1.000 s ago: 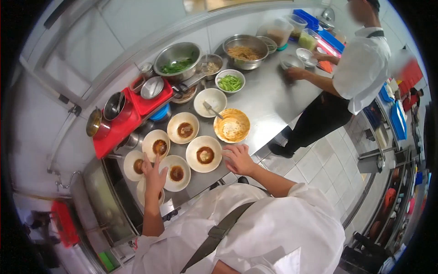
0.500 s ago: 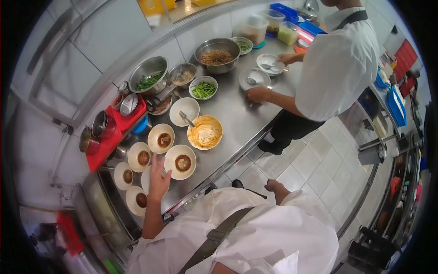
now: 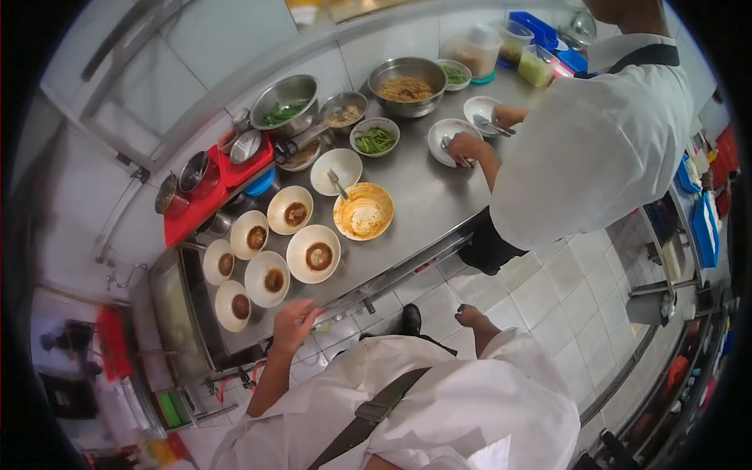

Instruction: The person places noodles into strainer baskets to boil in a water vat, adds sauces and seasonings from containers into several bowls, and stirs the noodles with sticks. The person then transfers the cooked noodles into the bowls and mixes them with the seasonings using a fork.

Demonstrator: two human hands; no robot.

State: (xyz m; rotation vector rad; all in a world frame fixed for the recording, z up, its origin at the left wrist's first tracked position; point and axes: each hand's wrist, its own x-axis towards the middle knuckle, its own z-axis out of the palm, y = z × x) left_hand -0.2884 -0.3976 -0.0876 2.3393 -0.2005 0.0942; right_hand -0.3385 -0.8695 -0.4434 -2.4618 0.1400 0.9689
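Note:
My left hand (image 3: 293,326) is off the counter's front edge, its fingers loosely bent and thumb apart, holding nothing I can make out. Nearest to it is a white bowl with dark brown sauce (image 3: 266,280). Several similar sauce bowls stand around that one, including a larger bowl (image 3: 314,254) with a pale lump in its sauce. My right hand (image 3: 469,316) hangs low over the tiled floor, small in view, fingers curled in with nothing visible in them. Behind the sauce bowls sit an orange-smeared bowl (image 3: 363,211) and a white bowl holding a fork (image 3: 337,171).
A co-worker (image 3: 587,149) stands at the right, hands over two white bowls (image 3: 450,142) with utensils. Along the back are a steel bowl of brown crumbly food (image 3: 406,88), a bowl of cut greens (image 3: 375,137) and a steel bowl of leaves (image 3: 284,108). Red trays (image 3: 205,196) hold pots.
My left hand has drawn back from over the sauce bowls to beyond the counter edge, uncovering one bowl. The view has shifted. The co-worker's hand has moved onto the nearer bowl.

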